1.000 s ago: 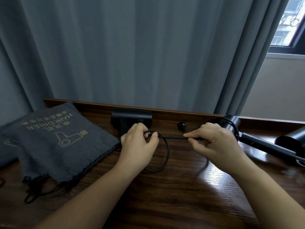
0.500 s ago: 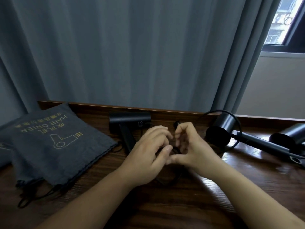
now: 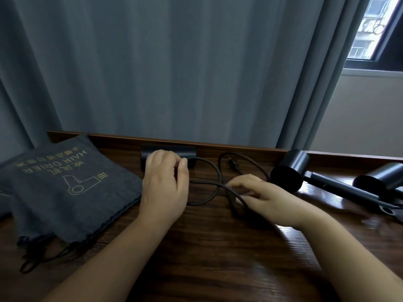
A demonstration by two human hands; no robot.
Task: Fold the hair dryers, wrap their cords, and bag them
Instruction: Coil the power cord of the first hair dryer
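A black hair dryer (image 3: 189, 156) lies at the back of the wooden table (image 3: 207, 247), mostly hidden behind my left hand (image 3: 165, 184). That hand grips the dryer's black cord (image 3: 214, 171) near the dryer, holding loops of it. The cord arcs right and passes under my right hand (image 3: 261, 197), whose fingers pinch it low on the table. The plug (image 3: 233, 165) lies loose beyond the hands. A dark grey bag (image 3: 65, 184) printed "HAIR DRIER" lies at the left.
Two more black hair dryers, the second hair dryer (image 3: 290, 168) and the third hair dryer (image 3: 379, 182), lie at the right with handles extended. A raised lip runs along the table's back edge under a grey curtain (image 3: 174, 73). The bag's drawstrings (image 3: 39, 256) trail at the front left.
My hands were together over the cord half a second ago; now they have parted, the left moving back toward the dryer and the right sliding right along the cord.
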